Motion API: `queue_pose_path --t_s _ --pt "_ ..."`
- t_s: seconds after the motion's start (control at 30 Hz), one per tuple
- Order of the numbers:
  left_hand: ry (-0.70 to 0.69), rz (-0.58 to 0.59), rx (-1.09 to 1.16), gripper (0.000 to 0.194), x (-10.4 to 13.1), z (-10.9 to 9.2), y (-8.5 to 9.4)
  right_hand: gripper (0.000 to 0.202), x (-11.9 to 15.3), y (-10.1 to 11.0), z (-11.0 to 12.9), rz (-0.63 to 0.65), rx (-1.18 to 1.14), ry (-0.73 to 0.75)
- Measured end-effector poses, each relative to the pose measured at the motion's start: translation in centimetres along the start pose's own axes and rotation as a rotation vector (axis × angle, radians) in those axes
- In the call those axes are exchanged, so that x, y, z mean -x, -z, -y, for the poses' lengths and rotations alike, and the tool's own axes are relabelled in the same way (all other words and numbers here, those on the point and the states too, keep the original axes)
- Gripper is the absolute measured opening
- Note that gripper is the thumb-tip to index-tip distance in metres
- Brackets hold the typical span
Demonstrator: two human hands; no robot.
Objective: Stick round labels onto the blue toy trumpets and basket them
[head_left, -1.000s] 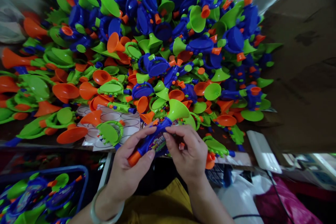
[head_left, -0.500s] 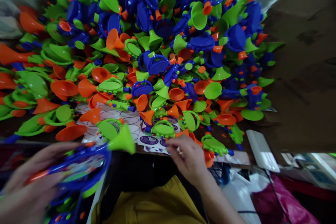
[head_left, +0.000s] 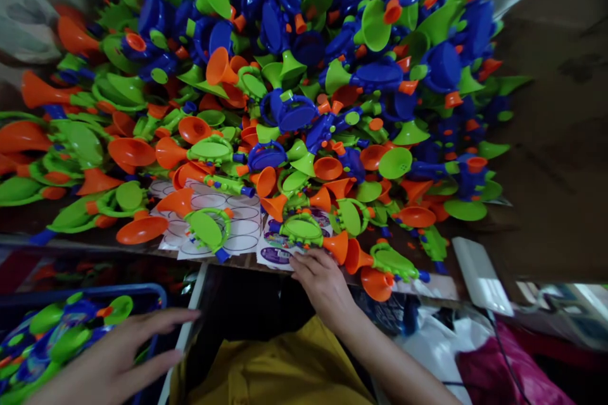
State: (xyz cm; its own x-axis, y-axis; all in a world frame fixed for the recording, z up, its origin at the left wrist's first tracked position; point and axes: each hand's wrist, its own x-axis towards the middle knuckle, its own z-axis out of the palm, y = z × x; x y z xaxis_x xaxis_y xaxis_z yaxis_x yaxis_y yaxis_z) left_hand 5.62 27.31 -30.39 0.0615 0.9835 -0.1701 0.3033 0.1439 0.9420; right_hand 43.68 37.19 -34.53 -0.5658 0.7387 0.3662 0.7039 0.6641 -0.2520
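My left hand (head_left: pixel 118 354) is empty, its thumb and fingers spread apart, at the lower left. Under and behind it stands a blue crate (head_left: pixel 164 300) holding several toy trumpets with picture stickers. My right hand (head_left: pixel 325 285) is at the table's front edge, thumb and fingers closed on the near right part of a sticker sheet (head_left: pixel 275 255) with purple oval labels. A green toy trumpet (head_left: pixel 301 230) with an orange bell lies across that sheet. To its left, another green trumpet (head_left: pixel 206 229) rests on a white backing sheet (head_left: pixel 242 221) with oval outlines.
A large heap of blue and green toy trumpets (head_left: pixel 294 117) covers the table. A white power bank-like box (head_left: pixel 482 275) with a cable lies at the right edge. Brown cardboard (head_left: pixel 555 139) stands on the right. White and magenta bags (head_left: pixel 489 354) lie below.
My left hand has let go of a blue trumpet with a green bell, which is now out of the hand over the crate. My right hand stays at the sticker sheet. The view has shifted slightly.
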Motion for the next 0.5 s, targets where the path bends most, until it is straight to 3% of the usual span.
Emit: queue_pose_path --t_s 0.07,0.13,0.3,0.43,0.5 --pt "0.063 0.292 -0.016 0.049 -1.8 -0.8 -1.9 0.033 -0.1 0.6 -0.1 -0.004 -0.029 0.03" --pt "0.17 0.409 0.099 0.052 -3.7 -1.8 -4.6 0.03 -0.4 1.3 -0.3 -0.021 -0.065 0.04" --pt "0.363 0.342 0.434 0.082 -6.8 -2.9 -9.7 0.019 -1.8 3.1 -1.1 -0.152 -0.191 -0.061" --pt "0.549 0.408 0.842 0.091 -8.1 -2.7 -10.9 0.017 -2.1 5.4 -1.7 -0.308 -0.348 -0.108" --pt "0.606 0.448 1.009 0.091 -8.5 -2.8 -10.8 0.024 -2.0 6.5 -1.8 -0.343 -0.44 -0.045"
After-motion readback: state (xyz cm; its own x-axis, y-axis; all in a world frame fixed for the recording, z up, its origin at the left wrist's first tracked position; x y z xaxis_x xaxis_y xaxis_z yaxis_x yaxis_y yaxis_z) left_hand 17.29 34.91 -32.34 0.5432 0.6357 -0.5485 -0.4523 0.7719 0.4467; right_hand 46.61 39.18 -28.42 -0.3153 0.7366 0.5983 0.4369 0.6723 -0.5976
